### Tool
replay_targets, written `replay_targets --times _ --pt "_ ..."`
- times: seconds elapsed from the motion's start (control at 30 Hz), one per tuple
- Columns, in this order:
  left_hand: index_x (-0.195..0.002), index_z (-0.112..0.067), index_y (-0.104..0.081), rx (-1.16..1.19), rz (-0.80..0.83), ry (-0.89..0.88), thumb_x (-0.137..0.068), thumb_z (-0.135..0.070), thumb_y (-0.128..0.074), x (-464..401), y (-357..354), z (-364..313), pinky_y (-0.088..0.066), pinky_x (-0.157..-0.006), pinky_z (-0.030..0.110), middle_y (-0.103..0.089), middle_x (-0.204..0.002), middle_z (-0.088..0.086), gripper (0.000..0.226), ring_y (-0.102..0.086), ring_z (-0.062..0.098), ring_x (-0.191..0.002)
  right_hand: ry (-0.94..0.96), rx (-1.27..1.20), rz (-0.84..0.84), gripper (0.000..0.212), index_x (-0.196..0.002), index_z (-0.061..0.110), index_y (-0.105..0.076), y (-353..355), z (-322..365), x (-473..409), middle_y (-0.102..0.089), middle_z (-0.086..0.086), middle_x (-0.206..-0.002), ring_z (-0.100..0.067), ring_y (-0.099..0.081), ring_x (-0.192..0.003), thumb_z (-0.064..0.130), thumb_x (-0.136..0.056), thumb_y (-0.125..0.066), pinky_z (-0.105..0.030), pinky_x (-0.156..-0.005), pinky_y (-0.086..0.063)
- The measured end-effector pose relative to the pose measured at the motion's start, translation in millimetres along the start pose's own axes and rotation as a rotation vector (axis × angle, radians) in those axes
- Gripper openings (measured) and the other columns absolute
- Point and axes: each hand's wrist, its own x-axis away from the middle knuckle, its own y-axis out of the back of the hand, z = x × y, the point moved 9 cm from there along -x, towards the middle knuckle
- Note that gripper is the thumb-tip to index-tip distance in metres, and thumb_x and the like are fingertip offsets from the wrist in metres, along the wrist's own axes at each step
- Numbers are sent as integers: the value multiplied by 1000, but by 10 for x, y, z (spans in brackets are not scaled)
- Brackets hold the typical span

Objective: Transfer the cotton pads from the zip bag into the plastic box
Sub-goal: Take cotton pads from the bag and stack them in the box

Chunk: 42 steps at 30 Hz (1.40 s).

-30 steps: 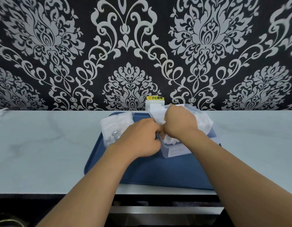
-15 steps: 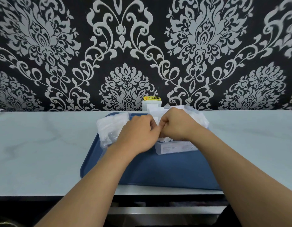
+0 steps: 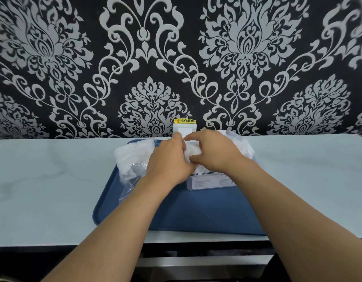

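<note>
A soft, light wad of cotton pads (image 3: pixel 193 152) is pinched between the left hand (image 3: pixel 169 161) and right hand (image 3: pixel 213 154) over the plastic box (image 3: pixel 210 181); it is likely easily squashed and best gripped at its edges.

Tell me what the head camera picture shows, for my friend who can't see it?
Two hands, left and right, hold a bunch of white cotton pads over a clear plastic box on a blue tray. A zip bag with more pads lies on the tray's left side, on a pale counter.
</note>
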Motion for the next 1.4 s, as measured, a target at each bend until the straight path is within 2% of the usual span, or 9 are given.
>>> replay_targets --times 0.07,0.17,0.33,0.47,0.6,0.87,1.13,1.3,1.4 --pt "-108 -21 -50 12 -6 -4 -74 -30 -76 -14 0 9 -53 -70 39 -67 -95 -1 43 -63 26 -88 12 -3 51 50 -127 38 -62 -49 15 -18 -65 7 -97 -16 -60 -86 29 -80 -74 -34 -73 -53" --pt "-109 -25 -56 5 -20 -15 -82 -27 -68 -26 15 13 -51 -70 36 -69 -96 -2 29 -63 25 -90 31 -41 59 41 -122 36 -65 -34 25 -23 -46 17 -70 -16 -54 -79 29 -82 -74 -31 -68 -45" --pt "-107 -25 -61 8 -75 28 -88 -26 -62 -51 52 38 -44 -70 32 -68 -103 0 19 -62 27 -95 38 -79 -11 36 -119 34 -68 14 8 -1 -41 18 -64 -12 -49 -77 31 -83 -70 -27 -63 -39" --pt "-110 -24 -59 18 -90 39 -90 -25 -62 -60 44 49 -48 -73 34 -67 -106 1 20 -63 27 -96 21 -103 -63 31 -110 36 -69 26 -37 11 -46 15 -66 -7 -50 -67 32 -80 -72 -26 -57 -37" --pt "-111 -23 -59 63 -82 63 -87 -25 -64 -60 43 89 -53 -77 38 -68 -105 -1 24 -63 25 -96 -35 -96 -70 17 -92 34 -66 12 -101 14 -51 11 -77 -12 -55 -70 38 -77 -73 -27 -57 -39" --pt "-108 -23 -59 52 -66 101 -85 -28 -63 -31 44 82 -50 -74 34 -67 -103 -2 24 -62 25 -95 -64 -135 -18 20 -79 27 -62 47 -175 22 -55 4 -67 -16 -55 -60 12 -71 -73 -27 -54 -44" --pt "-100 -18 -54 46 -99 131 -86 -22 -59 -33 58 11 -43 -66 34 -64 -95 1 15 -58 28 -86 69 -103 -18 33 -105 32 -55 31 -40 74 -54 5 -78 -12 -48 -73 12 -81 -65 -37 -62 -47" --pt "-96 -19 -53 65 -95 126 -88 -26 -59 -33 53 24 -41 -64 34 -64 -91 0 12 -58 27 -84 87 -51 2 14 -88 34 -64 49 -40 87 -46 14 -75 -10 -47 -78 23 -80 -68 -28 -60 -36" --pt "-87 -20 -55 98 -104 90 -87 -21 -61 -28 59 1 -46 -63 36 -63 -84 -3 6 -60 25 -79 89 -25 22 18 -92 35 -71 46 -43 95 -44 17 -75 -10 -48 -80 26 -77 -70 -27 -63 -37"
